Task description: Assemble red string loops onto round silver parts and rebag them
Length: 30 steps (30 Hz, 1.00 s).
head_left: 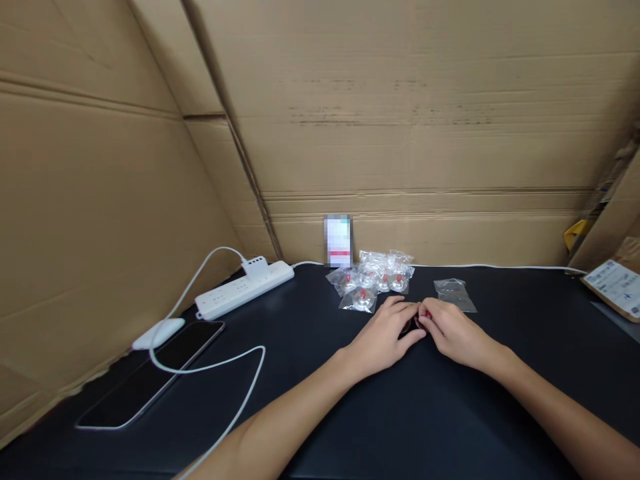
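In front of me on the black table, my left hand (383, 338) curves its fingers and thumb around a small round thing (406, 327) with a shiny rim, mostly covered by the fingers. Touching it from the other side, my right hand (453, 331) is closed in a pinch, and a bit of red piece (429, 314) shows between its fingers. Just beyond the hands lie several clear plastic bags (363, 299), each with a clear round disc-like thing that has a red loop-shaped part. A flat clear bag (456, 295) lies behind my right hand.
A pixelated phone-like screen (339, 241) leans on the cardboard wall (425, 133). At left are a white power strip (245, 290), a dark tablet (155, 373), a white oval device (159, 333) and a looping white cable (250, 387). A labelled package (614, 288) lies far right.
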### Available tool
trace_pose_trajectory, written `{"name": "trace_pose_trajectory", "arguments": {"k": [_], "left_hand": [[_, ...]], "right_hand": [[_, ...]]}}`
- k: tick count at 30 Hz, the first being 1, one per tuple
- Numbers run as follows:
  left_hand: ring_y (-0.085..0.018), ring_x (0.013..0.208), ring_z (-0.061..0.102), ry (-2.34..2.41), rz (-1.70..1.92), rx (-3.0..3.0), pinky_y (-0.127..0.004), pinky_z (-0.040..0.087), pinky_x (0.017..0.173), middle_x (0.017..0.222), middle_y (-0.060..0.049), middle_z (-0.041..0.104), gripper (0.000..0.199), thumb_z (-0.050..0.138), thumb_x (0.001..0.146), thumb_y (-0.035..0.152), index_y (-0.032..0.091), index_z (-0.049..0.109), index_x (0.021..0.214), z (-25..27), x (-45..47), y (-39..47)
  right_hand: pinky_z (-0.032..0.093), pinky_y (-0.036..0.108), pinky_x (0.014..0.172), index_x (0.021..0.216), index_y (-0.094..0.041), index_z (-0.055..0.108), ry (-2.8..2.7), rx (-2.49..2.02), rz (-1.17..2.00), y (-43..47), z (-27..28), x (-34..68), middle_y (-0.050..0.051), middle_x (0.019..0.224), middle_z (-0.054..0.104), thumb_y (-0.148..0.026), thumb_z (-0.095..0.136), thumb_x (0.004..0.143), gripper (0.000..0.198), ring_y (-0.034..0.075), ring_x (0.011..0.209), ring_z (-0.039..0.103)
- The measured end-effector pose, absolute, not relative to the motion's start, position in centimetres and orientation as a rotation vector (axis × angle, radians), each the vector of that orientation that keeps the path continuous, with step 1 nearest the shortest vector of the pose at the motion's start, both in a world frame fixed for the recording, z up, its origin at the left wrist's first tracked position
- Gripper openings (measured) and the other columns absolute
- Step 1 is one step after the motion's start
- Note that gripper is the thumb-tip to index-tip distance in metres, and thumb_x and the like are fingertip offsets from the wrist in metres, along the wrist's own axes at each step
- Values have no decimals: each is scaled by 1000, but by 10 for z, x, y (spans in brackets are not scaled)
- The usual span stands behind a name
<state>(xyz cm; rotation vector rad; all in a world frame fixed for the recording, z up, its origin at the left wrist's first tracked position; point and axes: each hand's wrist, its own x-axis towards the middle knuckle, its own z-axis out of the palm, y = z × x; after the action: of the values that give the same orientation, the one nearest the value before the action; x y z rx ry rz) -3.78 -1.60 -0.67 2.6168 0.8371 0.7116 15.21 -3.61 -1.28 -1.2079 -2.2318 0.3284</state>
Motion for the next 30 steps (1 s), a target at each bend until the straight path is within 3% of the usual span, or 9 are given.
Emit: {"name": "trace_pose_trajectory", "arguments": {"k": [5,11,17,20,23,30], "left_hand": [[-23,120,48,806,737,2578,-40,36,105,119,-6,64,31,56,88,29,22,60,118,-6,-37,-16],[-25,119,47,847,727,2572,-40,37,104,118,-8,63,35,57,86,28,19,59,120,-7,-37,-15],[-25,122,44,817,683,2609,-39,37,105,126,-11,56,49,59,84,32,17,52,130,-1,-43,-14],[-23,120,46,816,677,2637,-38,36,105,124,-10,57,39,48,90,26,18,53,128,4,-47,-10],[-21,112,51,908,724,2636,-38,40,101,115,-10,60,34,36,94,19,16,56,122,5,-50,-4],[-24,106,53,1062,761,2672,-40,42,95,104,-10,63,31,38,92,16,16,62,111,5,-53,3]], "right_hand": [[45,26,59,90,-20,47,-2005,-1188,526,-33,-13,150,1,73,59,-23,39,95,10,14,63,57],[43,24,55,83,-19,53,-1921,-1229,473,-30,6,165,1,70,59,-30,51,89,12,13,59,54],[40,21,54,79,-17,59,-2149,-1174,874,-38,26,179,-1,65,59,-29,59,84,13,10,57,50],[40,20,52,81,-17,61,-2211,-1096,1074,-44,27,171,-1,63,60,-31,61,83,15,9,55,50],[38,20,50,79,-17,64,-2306,-1057,1071,-49,22,161,-3,58,57,-31,63,82,14,8,51,48],[36,20,49,90,-19,66,-2295,-1069,895,-46,17,159,-5,58,53,-28,61,83,12,8,50,43]]}}
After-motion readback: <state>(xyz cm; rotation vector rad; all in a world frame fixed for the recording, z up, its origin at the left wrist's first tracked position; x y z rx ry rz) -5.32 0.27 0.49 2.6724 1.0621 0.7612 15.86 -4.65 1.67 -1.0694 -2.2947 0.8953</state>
